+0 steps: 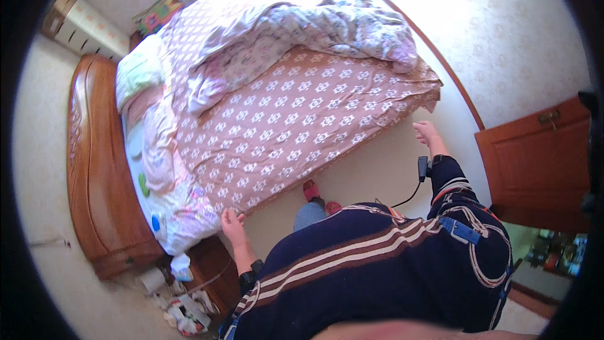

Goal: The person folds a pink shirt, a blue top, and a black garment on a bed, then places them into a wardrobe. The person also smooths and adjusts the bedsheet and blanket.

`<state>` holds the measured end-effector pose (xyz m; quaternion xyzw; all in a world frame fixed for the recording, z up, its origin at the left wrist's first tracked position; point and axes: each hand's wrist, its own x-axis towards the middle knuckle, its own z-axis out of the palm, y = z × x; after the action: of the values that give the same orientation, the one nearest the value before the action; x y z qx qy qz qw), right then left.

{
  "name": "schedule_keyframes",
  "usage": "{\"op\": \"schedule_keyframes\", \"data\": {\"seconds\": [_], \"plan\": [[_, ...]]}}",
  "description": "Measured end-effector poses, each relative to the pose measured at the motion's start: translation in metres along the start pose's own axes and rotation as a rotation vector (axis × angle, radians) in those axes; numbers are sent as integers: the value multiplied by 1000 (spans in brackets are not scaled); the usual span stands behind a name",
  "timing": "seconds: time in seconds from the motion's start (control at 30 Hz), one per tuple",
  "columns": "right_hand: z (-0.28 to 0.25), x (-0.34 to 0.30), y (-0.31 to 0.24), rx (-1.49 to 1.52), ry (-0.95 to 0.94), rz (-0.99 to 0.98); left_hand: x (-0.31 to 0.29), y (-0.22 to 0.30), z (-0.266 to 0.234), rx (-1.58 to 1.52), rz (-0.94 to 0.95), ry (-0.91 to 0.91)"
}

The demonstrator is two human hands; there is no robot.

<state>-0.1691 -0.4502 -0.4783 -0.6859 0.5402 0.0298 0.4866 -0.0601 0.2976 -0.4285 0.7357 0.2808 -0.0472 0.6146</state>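
A wide bed fills the upper middle, covered by a brown sheet (283, 113) with white motifs. My left hand (233, 223) is beside the sheet's near edge, close to the pillow end. It holds nothing, with the fingers loosely bent and a little apart. Out to the right, past the foot corner of the bed, my right hand (426, 131) hangs above the pale floor, empty, fingers slightly curled and apart. A bunched floral quilt (302, 25) lies across the far half of the bed. Pillows (139, 72) and a crumpled pink cloth (158, 151) lie along the headboard.
The carved wooden headboard (94, 164) stands at the left. Below it is a wooden nightstand (217, 264) beside cluttered items (189, 315). A brown door (535, 157) stands at the right. White drawers (88, 28) are at the far left. Floor (368, 179) runs along the bed.
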Motion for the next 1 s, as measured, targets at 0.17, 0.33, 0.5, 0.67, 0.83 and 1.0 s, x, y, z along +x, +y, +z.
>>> {"op": "schedule_keyframes", "data": {"seconds": [0.17,0.33,0.5,0.67,0.83,1.0], "plan": [[-21,14,-49,-76,76,-42,81,65,78,-83,59,-116],[-21,72,-98,-195,190,-217,115,102,139,39,129,-243],[-20,185,-146,-264,238,-329,119,103,192,91,116,-237],[-17,321,-202,-370,214,-293,73,69,191,295,-52,-75],[-4,416,-239,-518,180,-183,-4,35,164,439,-160,144],[25,469,-267,-566,119,-119,-61,20,177,531,-196,210]]}}
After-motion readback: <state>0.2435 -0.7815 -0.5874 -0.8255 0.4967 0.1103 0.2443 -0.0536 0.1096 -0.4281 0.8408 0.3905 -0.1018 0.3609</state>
